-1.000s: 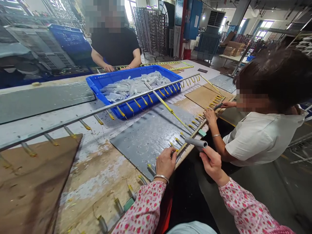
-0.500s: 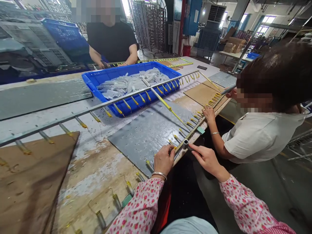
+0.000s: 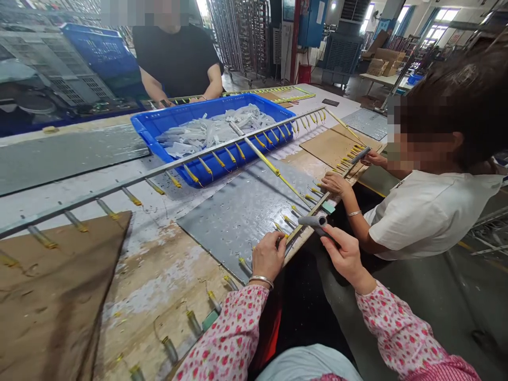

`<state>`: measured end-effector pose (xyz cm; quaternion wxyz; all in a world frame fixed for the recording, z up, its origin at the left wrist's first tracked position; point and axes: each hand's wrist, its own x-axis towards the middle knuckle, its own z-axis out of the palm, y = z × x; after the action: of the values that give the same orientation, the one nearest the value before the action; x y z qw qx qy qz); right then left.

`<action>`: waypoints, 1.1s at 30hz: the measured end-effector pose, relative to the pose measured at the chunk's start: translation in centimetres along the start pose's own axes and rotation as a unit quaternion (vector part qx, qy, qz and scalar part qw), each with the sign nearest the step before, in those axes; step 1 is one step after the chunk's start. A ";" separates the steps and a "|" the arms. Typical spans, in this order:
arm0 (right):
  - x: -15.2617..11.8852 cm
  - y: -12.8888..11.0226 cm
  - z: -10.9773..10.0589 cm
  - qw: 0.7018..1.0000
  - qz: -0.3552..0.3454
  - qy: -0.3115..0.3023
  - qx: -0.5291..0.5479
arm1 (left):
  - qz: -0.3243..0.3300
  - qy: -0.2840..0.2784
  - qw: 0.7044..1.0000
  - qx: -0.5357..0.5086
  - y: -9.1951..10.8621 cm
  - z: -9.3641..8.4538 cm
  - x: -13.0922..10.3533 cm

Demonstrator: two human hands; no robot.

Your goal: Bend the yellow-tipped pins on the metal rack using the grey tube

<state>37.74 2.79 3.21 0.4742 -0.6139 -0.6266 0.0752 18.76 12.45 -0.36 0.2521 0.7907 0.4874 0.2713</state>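
A long metal bar frame with rows of short grey tubes ending in yellow tips lies along the table's near edge. At that edge, my left hand (image 3: 268, 256) has its fingers pinched on one yellow-tipped piece (image 3: 282, 233) beside the bar. To its right, my right hand (image 3: 345, 253) grips a grey tool with a hollow tube head (image 3: 313, 220), held just above the bar. Other yellow-tipped pieces (image 3: 289, 220) stick out from the bar just beyond my left hand.
A blue bin (image 3: 161, 148) of clear plastic pieces stands mid-table under a raised bar (image 3: 130, 182). A co-worker in white (image 3: 432, 211) sits close on the right, handling the same frame. Another person in black (image 3: 178, 63) works across the table.
My right hand has moved slightly right, and its tool has tilted from end-on to lying sideways over the bar. My left hand stays near the same spot. The right co-worker's grey tool has dropped onto the frame.
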 end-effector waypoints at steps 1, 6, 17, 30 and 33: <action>0.0 0.1 0.2 1.000 0.000 -0.005 0.000 | 0.001 0.001 1.000 -0.001 0.0 0.0 0.0; -0.3 1.2 0.3 0.992 0.028 -0.122 -0.027 | 0.011 0.010 1.000 -0.008 -0.1 0.1 -0.1; -0.4 0.7 1.0 0.995 0.075 -0.017 0.064 | 0.028 0.000 1.000 -0.011 -0.5 0.0 -0.3; -2.3 2.6 3.3 0.997 0.046 -0.042 0.050 | 0.011 -0.001 1.000 -0.018 -0.3 0.0 -1.1; -2.3 2.7 3.3 0.996 0.051 -0.049 0.052 | 0.011 0.005 0.999 -0.029 -0.3 0.1 -1.2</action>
<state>36.89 3.10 -1.58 0.4696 -0.6149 -0.6125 0.1621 18.20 11.50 -0.88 0.2696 0.7868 0.4720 0.2924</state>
